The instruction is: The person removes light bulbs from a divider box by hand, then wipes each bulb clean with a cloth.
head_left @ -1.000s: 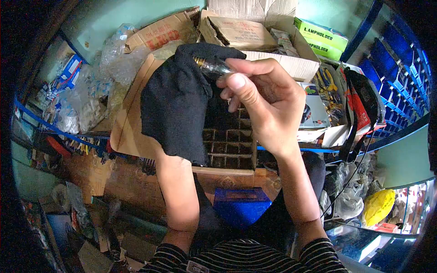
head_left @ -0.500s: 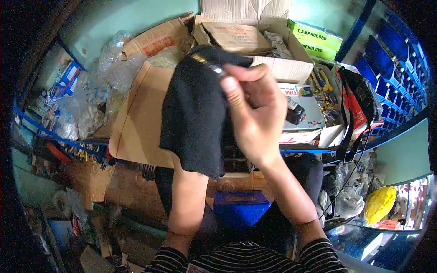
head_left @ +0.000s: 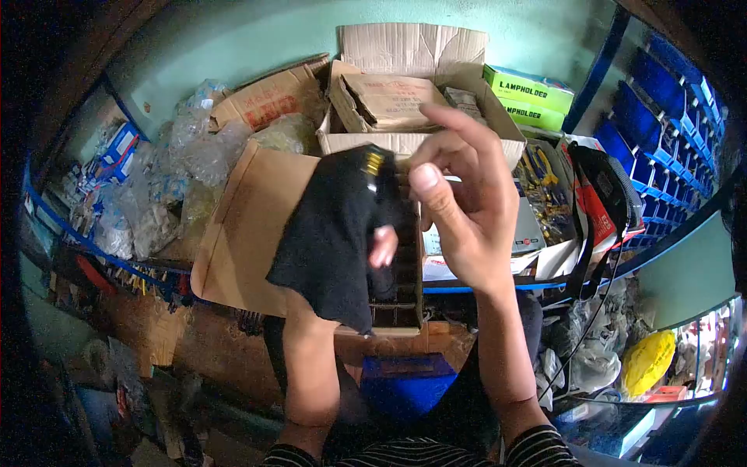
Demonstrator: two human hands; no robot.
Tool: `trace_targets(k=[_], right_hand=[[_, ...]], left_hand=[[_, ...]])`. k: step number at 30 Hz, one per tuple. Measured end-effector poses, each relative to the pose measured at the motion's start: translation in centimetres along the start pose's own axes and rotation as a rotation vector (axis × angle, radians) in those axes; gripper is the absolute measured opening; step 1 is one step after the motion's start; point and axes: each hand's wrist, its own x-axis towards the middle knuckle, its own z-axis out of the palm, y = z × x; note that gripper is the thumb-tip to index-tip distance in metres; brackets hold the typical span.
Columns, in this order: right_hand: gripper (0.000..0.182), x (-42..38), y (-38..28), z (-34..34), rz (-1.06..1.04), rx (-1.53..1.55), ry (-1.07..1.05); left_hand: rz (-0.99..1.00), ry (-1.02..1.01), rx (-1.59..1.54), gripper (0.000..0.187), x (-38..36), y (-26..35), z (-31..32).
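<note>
A black cloth (head_left: 323, 226) drapes over my left hand (head_left: 381, 247), hiding most of it. Only a fingertip or thumb pokes out at the cloth's right side, and the hand holds the cloth up from beneath. Near the cloth's top edge sits a small yellow-marked patch (head_left: 372, 162) with a shiny silvery bit below it; I cannot make out what it is. My right hand (head_left: 471, 202) hovers just right of the cloth, thumb and fingers apart, with nothing clearly visible in it. Behind and below the cloth is a compartmented cardboard box (head_left: 408, 300), partly covered, its flap (head_left: 241, 233) folded out left.
An opened carton (head_left: 412, 35) stands at the back, beside green lampholder boxes (head_left: 525, 97). Yellow-handled pliers (head_left: 545, 175) and a black strapped bag (head_left: 603, 179) lie right. Plastic bags (head_left: 210, 148) pile up left. Blue bins (head_left: 657, 86) line the right wall.
The right hand has moved away from the cloth's top edge, its pinch opened. The cloth and left hand sit lower in view, and a fingertip now shows beside the cloth.
</note>
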Motion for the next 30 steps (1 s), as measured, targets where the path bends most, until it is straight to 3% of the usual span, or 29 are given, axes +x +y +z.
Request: trace_targets(k=[1, 3, 5, 6, 9, 10, 13, 16, 18, 20, 23, 24, 27, 28, 30], right_hand=[[0.020, 0.1, 0.0, -0.3, -0.024, -0.034, -0.043], [0.020, 0.4, 1.2, -0.9, -0.181, -0.189, -0.141], [0.020, 0.3, 1.3, -1.3, -0.134, -0.142, -0.177], [0.020, 0.4, 1.5, -1.7, -0.143, -0.141, -0.190], [0.019, -0.2, 1.5, -1.5, 0.002, -0.041, -0.121], [0.019, -0.3, 1.6, -1.3, -0.012, -0.032, -0.123], [0.018, -0.5, 1.6, -1.2, -0.080, -0.133, -0.127], [0.018, -0.6, 1.4, -0.9, -0.109, -0.221, -0.082], [0.019, -0.6, 1.1, -1.0, -0.018, -0.248, -0.042], [0.020, -0.5, 0.5, -1.3, 0.164, -0.266, -0.005], [0.021, -0.3, 0.5, -1.1, 0.087, -0.313, 0.047], [0.021, -0.4, 0.8, -1.0, 0.076, -0.289, 0.068], [0.018, -0.5, 0.6, -0.6, -0.010, -0.244, 0.019], [0.015, -0.4, 0.6, -0.8, -0.062, -0.232, -0.015], [0.014, -0.4, 0.5, -1.0, -0.123, -0.221, -0.045]], left_hand=[[-0.124, -0.007, -0.081, 0.023, -0.1, 0.0, 0.3], [-0.113, -0.065, 0.058, 0.020, 0.0, 0.1, 0.3], [-0.068, -0.135, 0.317, 0.020, -0.2, 0.5, 0.2], [-0.127, -0.128, 0.223, 0.021, -0.1, 0.6, 0.2], [-0.140, 0.019, 0.355, 0.021, -0.1, 1.5, 1.5], [-0.093, 0.175, 0.217, 0.022, -0.4, 0.7, 1.9], [-0.056, 0.373, 0.086, 0.024, -0.6, -0.6, 1.7], [0.068, 0.419, 0.080, 0.021, -0.6, -0.8, 1.5], [0.160, 0.385, 0.364, 0.019, -0.1, -0.5, 1.5], [0.275, 0.212, 0.973, 0.018, 0.6, 1.1, 1.6], [0.642, -0.082, 1.265, 0.016, 1.6, 1.6, 1.6], [0.762, -0.194, 1.561, 0.021, 1.7, 2.2, 1.8], [0.384, 0.110, 0.938, 0.024, 0.8, 0.5, 2.2], [0.250, 0.171, 0.989, 0.026, 0.7, 0.8, 2.4], [0.389, 0.096, 1.090, 0.024, 0.2, 0.9, 2.1]])
